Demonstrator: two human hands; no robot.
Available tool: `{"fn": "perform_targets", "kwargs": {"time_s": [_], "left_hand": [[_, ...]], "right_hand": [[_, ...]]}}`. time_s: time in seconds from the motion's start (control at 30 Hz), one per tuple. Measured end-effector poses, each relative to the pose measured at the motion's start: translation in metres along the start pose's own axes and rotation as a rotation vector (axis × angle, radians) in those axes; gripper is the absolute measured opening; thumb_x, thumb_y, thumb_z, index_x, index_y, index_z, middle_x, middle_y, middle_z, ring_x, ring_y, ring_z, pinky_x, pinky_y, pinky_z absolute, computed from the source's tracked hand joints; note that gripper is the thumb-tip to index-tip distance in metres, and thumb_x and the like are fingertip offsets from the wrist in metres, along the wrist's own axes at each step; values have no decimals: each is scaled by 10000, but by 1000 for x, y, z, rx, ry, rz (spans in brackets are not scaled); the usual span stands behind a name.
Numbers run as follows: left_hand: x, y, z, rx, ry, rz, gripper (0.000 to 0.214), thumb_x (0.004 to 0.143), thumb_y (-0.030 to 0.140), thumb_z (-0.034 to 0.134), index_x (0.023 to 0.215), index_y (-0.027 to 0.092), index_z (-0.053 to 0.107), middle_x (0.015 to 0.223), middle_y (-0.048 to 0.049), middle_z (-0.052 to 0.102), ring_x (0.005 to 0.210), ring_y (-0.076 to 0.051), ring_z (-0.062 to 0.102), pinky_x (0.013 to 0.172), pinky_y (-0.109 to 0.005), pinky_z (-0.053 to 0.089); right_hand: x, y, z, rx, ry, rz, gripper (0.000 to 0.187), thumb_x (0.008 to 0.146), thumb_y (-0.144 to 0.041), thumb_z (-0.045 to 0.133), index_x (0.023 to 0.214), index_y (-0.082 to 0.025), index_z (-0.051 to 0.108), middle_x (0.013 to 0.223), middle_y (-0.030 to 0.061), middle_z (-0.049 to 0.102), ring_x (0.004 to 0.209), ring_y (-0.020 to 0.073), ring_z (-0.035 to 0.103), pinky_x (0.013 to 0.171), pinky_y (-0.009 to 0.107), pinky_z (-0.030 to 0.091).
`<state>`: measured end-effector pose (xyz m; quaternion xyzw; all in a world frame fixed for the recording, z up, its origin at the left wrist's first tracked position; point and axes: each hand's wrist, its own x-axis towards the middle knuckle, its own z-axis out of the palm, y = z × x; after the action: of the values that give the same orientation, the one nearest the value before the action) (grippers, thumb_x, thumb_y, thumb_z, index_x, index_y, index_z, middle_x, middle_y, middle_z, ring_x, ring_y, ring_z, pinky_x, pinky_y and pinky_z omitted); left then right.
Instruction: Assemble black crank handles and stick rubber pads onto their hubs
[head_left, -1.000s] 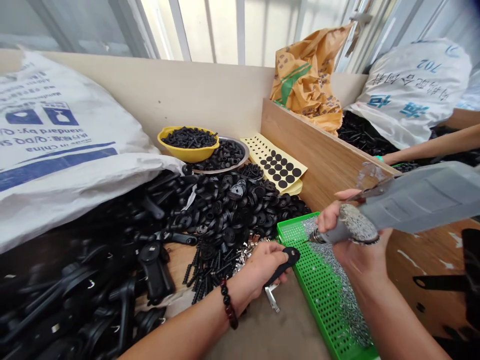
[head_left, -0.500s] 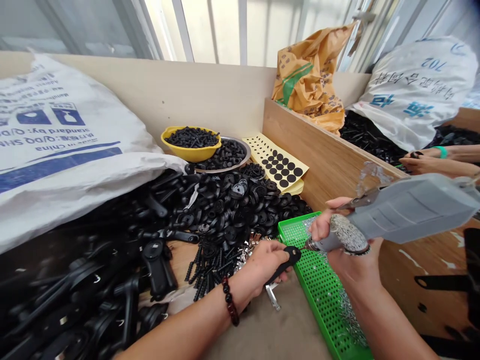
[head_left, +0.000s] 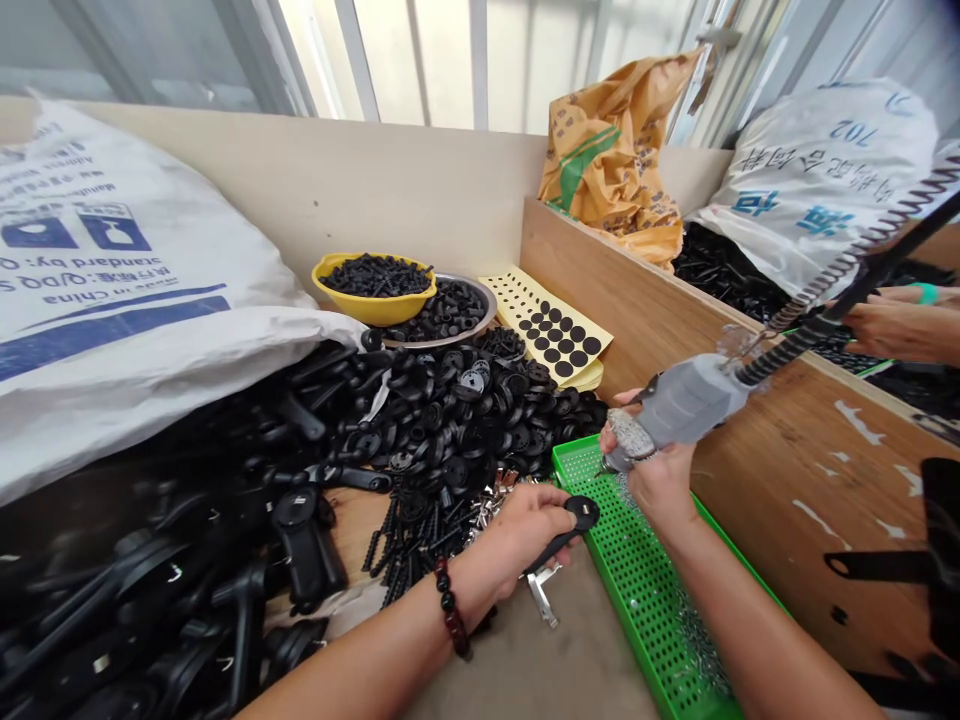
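Note:
My left hand [head_left: 536,525] is closed round a black plastic part with a round end [head_left: 581,512], fingers and thumb gripping it beside the tray. A bent metal lever [head_left: 541,598] juts out below that hand. My right hand [head_left: 660,470] is wrapped round a grey electric screwdriver [head_left: 686,400], its tip tilted down at the far end of the green perforated tray [head_left: 611,570]. Small silver screws [head_left: 701,640] lie in the tray. A speckled pad covers part of the tool's grip.
Black plastic parts [head_left: 457,420] are heaped at the left and centre. Behind them stand a yellow bowl [head_left: 375,312], a metal bowl [head_left: 487,318] and sticker sheets [head_left: 592,325]. Beyond the wooden divider [head_left: 630,290], another person's hand [head_left: 892,325] is at work.
The screwdriver has swung away from the black part, its tip now over the tray's screws and its body more upright. My left hand keeps the part in nearly the same place.

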<state>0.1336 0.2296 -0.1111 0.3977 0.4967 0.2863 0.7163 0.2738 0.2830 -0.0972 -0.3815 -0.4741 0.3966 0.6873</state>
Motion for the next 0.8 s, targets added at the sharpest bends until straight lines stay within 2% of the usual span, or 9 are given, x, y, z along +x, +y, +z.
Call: {"fn": "perform_targets", "kwargs": {"time_s": [0.2, 0.57, 0.67, 0.8], "left_hand": [[1, 0, 0, 9, 4, -11, 132, 698, 217, 566, 766, 126, 633, 615, -3, 602, 422, -66, 501, 398, -166, 314], [2, 0, 0, 22, 0, -15, 136, 700, 210, 558, 776, 124, 631, 613, 1, 602, 424, -66, 501, 395, -167, 312], [2, 1, 0, 20, 3, -18, 128, 691, 216, 570, 763, 125, 627, 599, 4, 597, 419, -67, 499, 391, -168, 311], [1, 2, 1, 5, -12, 4, 122, 682, 210, 575, 752, 121, 620, 596, 4, 592, 408, -64, 495, 394, -170, 321]], "right_hand": [[0, 0, 2, -3, 21, 8, 278, 623, -303, 755, 761, -185, 544, 589, -59, 555, 441, 88, 497, 398, 226, 446], [-3, -2, 3, -17, 27, 16, 309, 622, -303, 757, 822, -189, 551, 551, -70, 547, 443, 99, 506, 430, 240, 441], [-2, -14, 4, 21, 29, -15, 338, 620, -319, 760, 865, -201, 558, 565, -68, 542, 445, 100, 506, 415, 230, 412], [-3, -47, 9, 98, 3, -43, 329, 630, -386, 748, 842, -218, 562, 519, -65, 524, 432, 112, 506, 434, 251, 408]]}}
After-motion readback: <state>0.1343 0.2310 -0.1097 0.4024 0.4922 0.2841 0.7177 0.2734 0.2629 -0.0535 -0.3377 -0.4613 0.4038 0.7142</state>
